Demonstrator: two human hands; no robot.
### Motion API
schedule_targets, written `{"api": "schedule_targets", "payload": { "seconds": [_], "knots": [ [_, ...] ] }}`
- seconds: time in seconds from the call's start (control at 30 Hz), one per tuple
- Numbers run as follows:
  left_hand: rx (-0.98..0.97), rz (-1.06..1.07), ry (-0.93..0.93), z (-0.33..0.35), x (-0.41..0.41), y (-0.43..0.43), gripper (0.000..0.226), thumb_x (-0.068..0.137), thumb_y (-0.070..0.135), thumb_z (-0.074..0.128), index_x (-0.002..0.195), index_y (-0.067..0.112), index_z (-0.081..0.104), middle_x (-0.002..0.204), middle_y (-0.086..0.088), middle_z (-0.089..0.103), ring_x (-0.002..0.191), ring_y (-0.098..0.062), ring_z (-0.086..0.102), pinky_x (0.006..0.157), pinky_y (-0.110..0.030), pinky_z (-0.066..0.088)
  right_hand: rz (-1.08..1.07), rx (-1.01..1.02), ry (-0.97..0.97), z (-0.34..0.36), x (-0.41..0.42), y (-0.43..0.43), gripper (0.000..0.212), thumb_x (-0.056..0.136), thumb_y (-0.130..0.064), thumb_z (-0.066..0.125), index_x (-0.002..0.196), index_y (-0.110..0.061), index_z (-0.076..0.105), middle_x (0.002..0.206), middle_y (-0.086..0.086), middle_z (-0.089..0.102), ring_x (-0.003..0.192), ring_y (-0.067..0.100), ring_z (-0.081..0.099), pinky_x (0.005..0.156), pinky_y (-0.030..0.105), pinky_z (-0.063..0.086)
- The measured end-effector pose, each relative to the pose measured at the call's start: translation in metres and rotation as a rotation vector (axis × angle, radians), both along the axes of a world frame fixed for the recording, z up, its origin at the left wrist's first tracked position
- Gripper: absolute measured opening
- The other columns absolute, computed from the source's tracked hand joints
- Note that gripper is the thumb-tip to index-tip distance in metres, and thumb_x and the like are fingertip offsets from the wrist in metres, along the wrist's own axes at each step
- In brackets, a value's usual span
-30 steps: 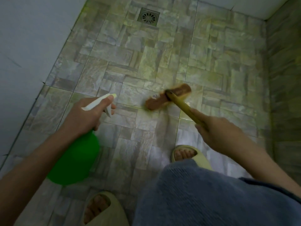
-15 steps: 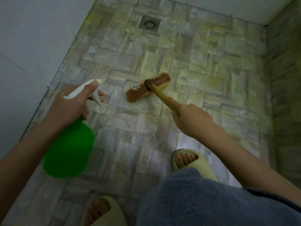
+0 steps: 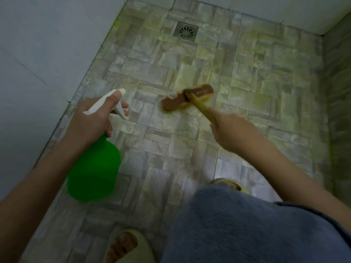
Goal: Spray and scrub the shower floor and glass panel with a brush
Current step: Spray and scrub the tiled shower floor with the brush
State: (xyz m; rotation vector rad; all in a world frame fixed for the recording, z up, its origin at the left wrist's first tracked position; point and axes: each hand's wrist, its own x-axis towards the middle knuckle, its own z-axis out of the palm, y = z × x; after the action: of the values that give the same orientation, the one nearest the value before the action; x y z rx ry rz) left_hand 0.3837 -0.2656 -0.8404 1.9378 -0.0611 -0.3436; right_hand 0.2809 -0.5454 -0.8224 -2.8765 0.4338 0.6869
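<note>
Hard to see: most of the yellow handle (image 3: 199,108), tucked inside the blurry right hand (image 3: 233,130). Right slipper (image 3: 241,186) nearly hidden behind blue cloth (image 3: 247,224) at 5 o'clock. Left hand (image 3: 91,118) at 9 o'clock, curled tight round the neck of the green spray bottle (image 3: 95,168), nozzle aimed toward 2 o'clock. Right hand clamped on the handle. Brush (image 3: 187,97) down on the shower floor (image 3: 171,141) near the middle, brown head lying long from 8 to 2 o'clock, handle slanting back toward 4 o'clock. Drain (image 3: 185,31) up at 12 o'clock.
</note>
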Motion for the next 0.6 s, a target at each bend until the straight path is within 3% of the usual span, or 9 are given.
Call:
{"api": "schedule_targets", "payload": {
  "seconds": [0.13,0.27,0.37,0.5,0.6],
  "knots": [
    [-0.008,0.032,-0.011,-0.001,0.001,-0.001,0.025,0.081,0.070,0.057,0.076,0.053,0.076,0.091,0.010,0.079,0.088,-0.057,0.067,0.058,-0.031,0.044,0.024,-0.002,0.107,0.022,-0.046,0.005,0.057,0.100,-0.021,0.035,0.147,-0.042,0.010,0.084,0.004,0.058,0.065,0.020,0.055,0.058,0.032,0.044],
    [-0.003,0.018,-0.017,-0.002,0.001,-0.008,0.026,0.082,0.071,0.056,0.077,0.055,0.075,0.093,0.008,0.079,0.087,-0.057,0.067,0.059,-0.033,0.044,-0.017,0.020,-0.046,-0.007,0.038,0.001,0.063,0.100,-0.015,0.037,0.150,-0.041,0.009,0.094,0.009,0.058,0.070,0.024,0.051,0.060,0.031,0.040],
    [-0.012,0.000,-0.016,-0.004,0.002,-0.009,0.026,0.082,0.070,0.055,0.077,0.055,0.075,0.093,0.007,0.079,0.083,-0.058,0.065,0.058,-0.031,0.043,-0.069,0.014,-0.050,-0.011,0.056,-0.012,0.056,0.098,-0.014,0.038,0.147,-0.036,0.023,0.099,0.010,0.062,0.071,0.026,0.054,0.060,0.031,0.040],
    [-0.048,0.017,-0.005,-0.001,-0.001,-0.005,0.028,0.078,0.071,0.055,0.078,0.054,0.076,0.094,0.005,0.080,0.065,-0.046,0.059,0.054,-0.028,0.042,-0.025,0.019,0.098,0.019,-0.034,0.001,0.054,0.100,-0.019,0.036,0.145,-0.040,0.015,0.081,0.003,0.056,0.067,0.024,0.056,0.057,0.032,0.044],
    [-0.039,0.024,0.007,-0.001,-0.001,-0.004,0.028,0.078,0.071,0.055,0.078,0.053,0.076,0.092,0.005,0.080,0.065,-0.045,0.059,0.055,-0.029,0.042,-0.016,0.060,0.035,0.011,-0.020,0.003,0.059,0.100,-0.019,0.037,0.147,-0.042,0.009,0.082,0.007,0.060,0.064,0.023,0.055,0.057,0.032,0.046]
  ]
}}
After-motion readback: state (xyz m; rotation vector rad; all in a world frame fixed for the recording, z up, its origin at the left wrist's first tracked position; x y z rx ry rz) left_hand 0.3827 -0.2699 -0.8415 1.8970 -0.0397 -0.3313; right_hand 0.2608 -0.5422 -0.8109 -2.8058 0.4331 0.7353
